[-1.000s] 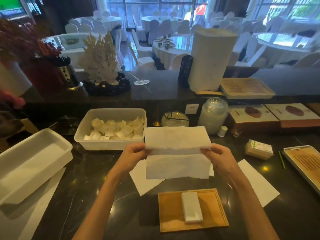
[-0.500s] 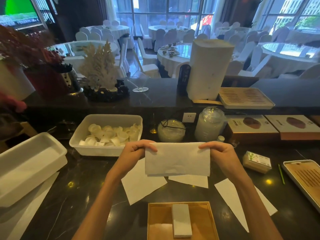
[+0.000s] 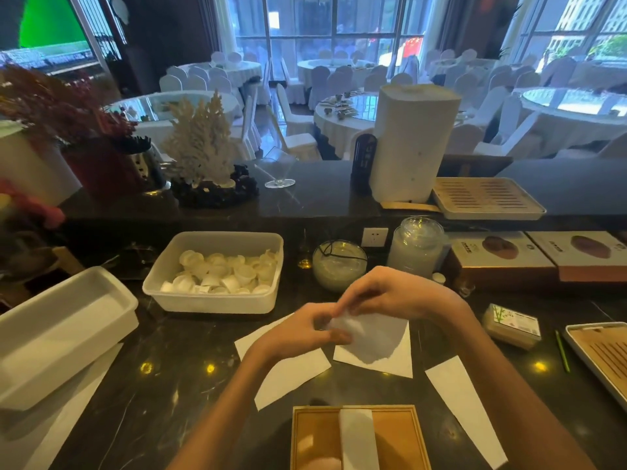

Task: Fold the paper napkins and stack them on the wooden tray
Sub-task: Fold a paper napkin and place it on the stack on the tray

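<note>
In the head view, the hands have closed together beyond the wooden tray (image 3: 395, 435). Half a second ago they held the napkin (image 3: 373, 337) stretched wide. Now the left hand (image 3: 298, 330) and right hand (image 3: 390, 296) meet at its upper left corner, fingers pinching the paper. This looks like the next fold halving its width. The napkin hangs white, limp and blurred above the table (image 3: 169, 385), beyond the tray. One folded napkin (image 3: 356, 439) already lies on the tray.
</note>
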Motion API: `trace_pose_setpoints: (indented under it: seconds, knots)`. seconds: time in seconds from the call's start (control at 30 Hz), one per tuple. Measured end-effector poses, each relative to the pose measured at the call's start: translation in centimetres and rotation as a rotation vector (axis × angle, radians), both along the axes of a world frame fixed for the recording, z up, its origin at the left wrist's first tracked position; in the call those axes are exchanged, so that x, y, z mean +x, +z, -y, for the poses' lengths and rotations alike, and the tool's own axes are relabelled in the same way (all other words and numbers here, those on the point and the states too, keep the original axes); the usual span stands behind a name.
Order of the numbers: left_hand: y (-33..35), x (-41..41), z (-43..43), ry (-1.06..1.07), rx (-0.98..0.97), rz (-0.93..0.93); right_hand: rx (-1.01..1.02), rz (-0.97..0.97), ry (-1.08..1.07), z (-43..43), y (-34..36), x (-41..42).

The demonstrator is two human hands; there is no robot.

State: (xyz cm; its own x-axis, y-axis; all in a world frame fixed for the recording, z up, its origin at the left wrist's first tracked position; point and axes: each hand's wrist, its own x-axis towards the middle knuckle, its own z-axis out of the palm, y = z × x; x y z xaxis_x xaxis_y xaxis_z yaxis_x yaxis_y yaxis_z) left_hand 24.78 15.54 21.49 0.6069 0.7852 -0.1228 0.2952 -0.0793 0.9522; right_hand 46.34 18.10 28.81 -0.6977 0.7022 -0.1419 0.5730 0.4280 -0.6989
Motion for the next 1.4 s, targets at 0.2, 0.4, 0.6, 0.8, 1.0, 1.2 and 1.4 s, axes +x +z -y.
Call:
trace_pose_setpoints:
  seconds: [0.2, 0.4, 0.6, 0.8, 1.0, 1.2, 1.4]
  knots:
    - [-1.8, 0.3, 1.3, 0.412, -0.121, 0.163, -0.192, -0.602, -0.59, 1.2, -2.6, -0.3]
    - [-2.4, -0.1, 2.5, 0.616, -0.207, 0.165, -0.371, -0.72, -0.856, 4.4, -9.2, -1.7]
    - [-2.6, 0.1, 3.0, 0.574, -0.197, 0.141, -0.229, -0.821, -0.902, 4.8, -10.4, -2.1]
    - [-2.3, -0.1, 3.1, 0.567, -0.17, 0.284, -0.02, -0.792, -0.914, 5.3, -10.0, -1.8]
    - [-2.1, 0.0, 2.8, 0.635, -0.127, 0.288, 0.018, -0.79, -0.925, 4.9, -9.7, -1.8]
    - [-1.8, 0.2, 2.6, 0.679, -0.092, 0.272, -0.131, -0.849, -0.904, 4.6, -9.5, -1.6]
    - [-1.3, 0.3, 2.0, 0.729, -0.077, 0.269, -0.165, -0.764, -0.887, 4.6, -9.9, -1.4]
